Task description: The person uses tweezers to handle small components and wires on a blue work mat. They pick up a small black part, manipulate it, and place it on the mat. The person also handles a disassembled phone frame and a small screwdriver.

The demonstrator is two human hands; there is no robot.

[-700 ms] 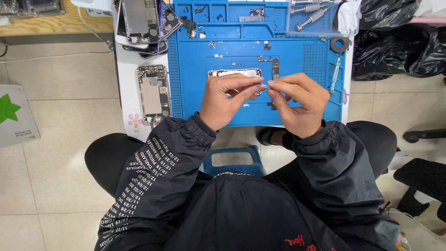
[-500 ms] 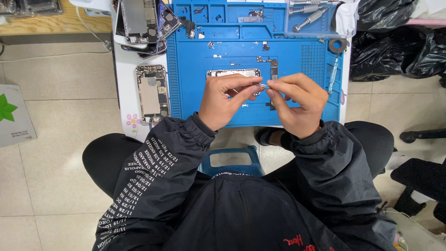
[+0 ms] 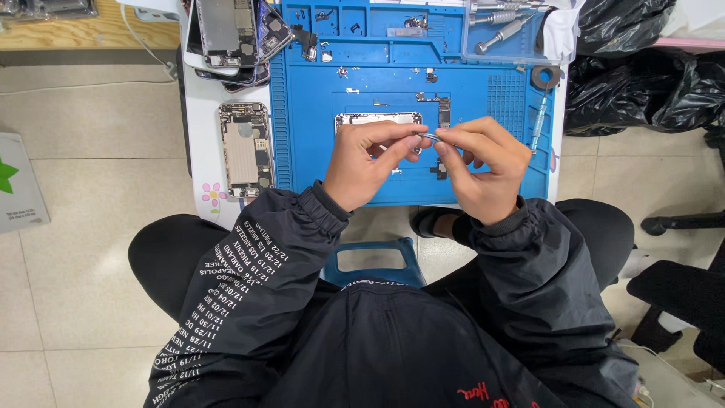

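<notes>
Head view: the left hand (image 3: 370, 162) and the right hand (image 3: 483, 170) met at the centre of the frame above the blue silicone repair mat (image 3: 483, 98), each pinching between thumb and forefinger one end of a small, thin, silvery metal part (image 3: 428, 137). The part's long axis ran left to right across the frame, level between the fingertips, equally near to both hands. It was held just below the opened silver phone housing (image 3: 377, 119) lying on the mat.
</notes>
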